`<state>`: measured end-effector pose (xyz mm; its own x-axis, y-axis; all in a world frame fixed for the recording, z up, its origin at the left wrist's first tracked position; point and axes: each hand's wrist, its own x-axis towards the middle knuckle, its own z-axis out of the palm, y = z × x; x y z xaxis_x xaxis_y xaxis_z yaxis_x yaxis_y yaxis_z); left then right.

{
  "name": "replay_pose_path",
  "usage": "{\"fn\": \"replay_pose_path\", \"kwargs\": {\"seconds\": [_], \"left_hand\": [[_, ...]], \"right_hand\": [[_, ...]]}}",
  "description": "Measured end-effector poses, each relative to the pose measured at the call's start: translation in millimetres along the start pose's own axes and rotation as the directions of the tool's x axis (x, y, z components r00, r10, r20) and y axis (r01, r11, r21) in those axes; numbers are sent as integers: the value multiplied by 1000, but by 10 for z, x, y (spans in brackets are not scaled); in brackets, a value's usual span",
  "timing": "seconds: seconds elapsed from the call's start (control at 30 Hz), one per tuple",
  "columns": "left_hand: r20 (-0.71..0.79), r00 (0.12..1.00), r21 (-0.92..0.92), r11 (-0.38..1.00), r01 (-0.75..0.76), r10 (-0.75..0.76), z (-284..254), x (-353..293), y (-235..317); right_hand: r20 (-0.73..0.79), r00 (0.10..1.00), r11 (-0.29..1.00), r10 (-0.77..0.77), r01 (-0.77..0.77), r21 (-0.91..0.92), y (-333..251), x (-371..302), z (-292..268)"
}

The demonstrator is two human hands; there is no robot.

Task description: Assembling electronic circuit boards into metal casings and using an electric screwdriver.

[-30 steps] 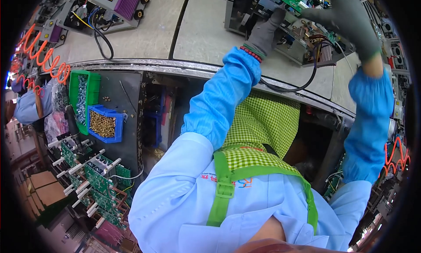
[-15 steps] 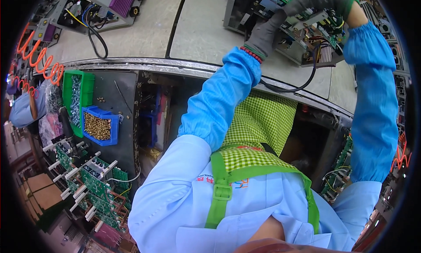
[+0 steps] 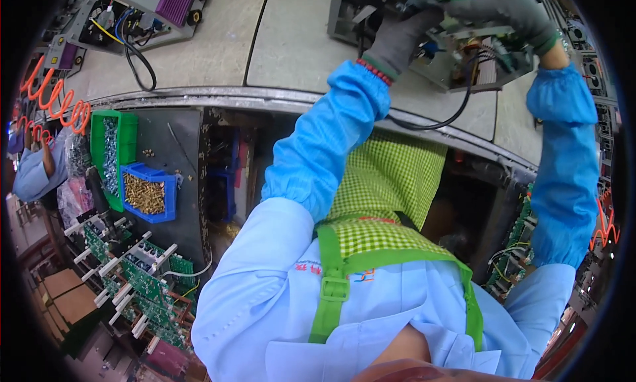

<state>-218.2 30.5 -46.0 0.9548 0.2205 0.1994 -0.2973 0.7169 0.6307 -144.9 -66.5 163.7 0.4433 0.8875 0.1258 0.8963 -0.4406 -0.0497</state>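
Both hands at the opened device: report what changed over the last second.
The right hand moved forward and left, close to the left hand at the opened device; whether it grips anything is unclear. The left hand stayed there; the green bin and blue bin stayed put.

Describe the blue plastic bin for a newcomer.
Find the dark grey bench on the picture's left. On it, beside a longer green plastic bin, sits the blue plastic bin. Unlike its neighbour, holding silvery small parts, it contains brass-coloured small parts.
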Motion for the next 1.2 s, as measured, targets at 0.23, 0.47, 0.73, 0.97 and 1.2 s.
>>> {"fn": "replay_pose_path", "kwargs": {"seconds": [0.23, 0.47, 0.73, 0.97, 1.2], "left_hand": [[-70, 992, 26, 993, 111, -109, -112, -88, 37], [230, 965, 966, 93, -242, 130, -391, -775, 244], [29, 985, 764, -632, -131, -169, -701, -655, 732], [-68, 996, 967, -250, 53, -51, -813, -599, 660], [10, 998, 995, -95, -4, 68, -862, -560, 481]], "right_hand": [[67, 995, 984, 71, -81, 160, 138, 110, 199], [12, 1000, 995, -13, 12, 101, 151, 84, 137], [-4, 999, 976, 43, -41, 213, 47, -3, 187], [62, 998, 999, 26, -28, 31, 80, 166, 234], [98, 995, 1000, 7, -6, -5, 226, 224, 324]]}}
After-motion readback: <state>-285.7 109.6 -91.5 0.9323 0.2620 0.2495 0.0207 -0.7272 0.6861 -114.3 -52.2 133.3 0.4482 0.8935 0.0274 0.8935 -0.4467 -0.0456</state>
